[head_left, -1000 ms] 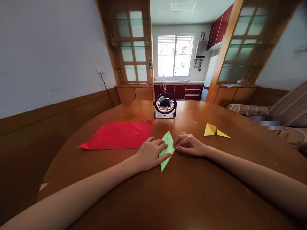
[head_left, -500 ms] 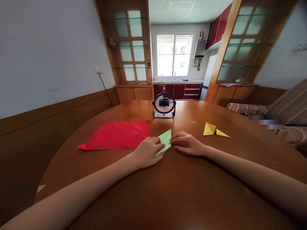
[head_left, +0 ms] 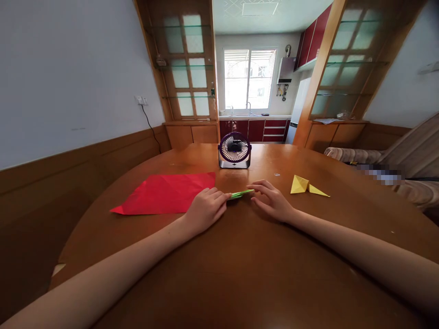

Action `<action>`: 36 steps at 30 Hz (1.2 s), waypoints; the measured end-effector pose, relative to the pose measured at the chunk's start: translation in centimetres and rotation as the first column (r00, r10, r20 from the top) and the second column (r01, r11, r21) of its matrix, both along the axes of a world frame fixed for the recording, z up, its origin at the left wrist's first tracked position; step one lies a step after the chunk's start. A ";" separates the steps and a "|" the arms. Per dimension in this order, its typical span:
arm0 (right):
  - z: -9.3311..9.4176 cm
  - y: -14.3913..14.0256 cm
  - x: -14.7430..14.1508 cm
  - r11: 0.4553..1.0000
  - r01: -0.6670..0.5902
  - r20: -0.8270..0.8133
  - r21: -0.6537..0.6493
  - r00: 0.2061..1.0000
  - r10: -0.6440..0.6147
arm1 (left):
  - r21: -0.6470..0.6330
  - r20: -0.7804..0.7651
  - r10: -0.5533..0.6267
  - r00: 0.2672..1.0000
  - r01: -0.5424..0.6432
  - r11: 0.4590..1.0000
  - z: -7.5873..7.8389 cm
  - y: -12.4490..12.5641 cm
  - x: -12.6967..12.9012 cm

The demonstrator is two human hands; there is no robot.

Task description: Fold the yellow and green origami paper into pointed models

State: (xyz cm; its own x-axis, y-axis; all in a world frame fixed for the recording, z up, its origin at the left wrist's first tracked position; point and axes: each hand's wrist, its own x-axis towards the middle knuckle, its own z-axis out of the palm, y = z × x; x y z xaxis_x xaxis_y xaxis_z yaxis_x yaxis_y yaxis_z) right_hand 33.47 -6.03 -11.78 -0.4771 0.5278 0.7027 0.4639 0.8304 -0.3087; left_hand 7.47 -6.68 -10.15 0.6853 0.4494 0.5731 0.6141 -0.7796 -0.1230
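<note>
A folded green paper (head_left: 241, 194) is tilted nearly edge-on between my hands, just above the table. My left hand (head_left: 206, 205) pinches its left end, fingers closed. With thumb and fingers apart, my right hand (head_left: 272, 201) has its fingertips at the paper's right tip, touching or very close to it. Under and behind my left hand lies a large sheet of red paper (head_left: 168, 194) with creases. To the right of my right hand sits a folded yellow paper piece (head_left: 300, 184) with a long pointed end.
A small purple desk fan (head_left: 235, 148) stands on the round wooden table (head_left: 233, 269) beyond my hands. A small scrap (head_left: 277, 174) lies near the yellow piece. A striped sofa (head_left: 408, 160) is off to the right.
The green paper has gone from lying flat with its face showing to tilted edge-on. My left hand has shifted left, and my right hand slightly right with its fingers more spread.
</note>
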 end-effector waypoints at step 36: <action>-0.2 0.5 -0.2 0.992 -0.110 0.277 -0.063 0.953 0.123 | -0.358 0.038 -0.005 0.999 0.019 0.933 -1.9 0.9 0.1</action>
